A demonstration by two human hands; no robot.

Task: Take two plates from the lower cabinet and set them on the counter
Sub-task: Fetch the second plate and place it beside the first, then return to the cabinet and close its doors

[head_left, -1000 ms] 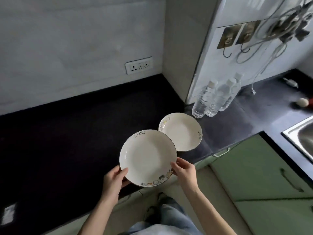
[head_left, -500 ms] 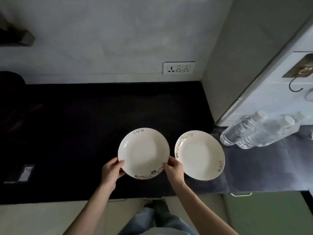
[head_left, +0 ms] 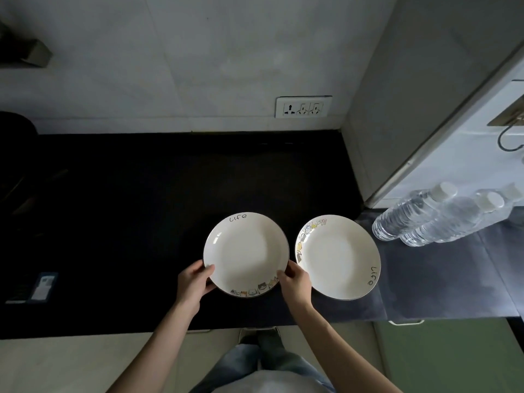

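Head view, item by item:

- Tabletop (head_left: 141, 222): dark, runs L to R under the wall; lighter grey stretch at R.
- Right plate (head_left: 338, 258): white, "life" lettering at its R rim, cartoon band at upper L. Lies flat on the tabletop, no hand on it. Set down, done.
- Left plate (head_left: 246, 255): same pattern, "life" at far rim, cartoon band at near rim. Just beside the right plate, rims close but apart.
- Left hand (head_left: 194, 286): clamped on the left plate's near-L rim, thumb over the edge.
- Right hand (head_left: 295, 285): clamped on the same plate's near-R rim, sitting between the two plates.
- Water bottles (head_left: 433, 219): clear, white caps, standing at R, apart from the plates.
- Wall socket (head_left: 303, 106): on the back wall, not involved.

Step in hand (judgement): placing plate no. 2. Can't tell if its base is fully down or a touch above the surface, too dark under it.

Next move calls for: settle it flat w/o knocking the neighbour's rim, then slip both hands off sideways.
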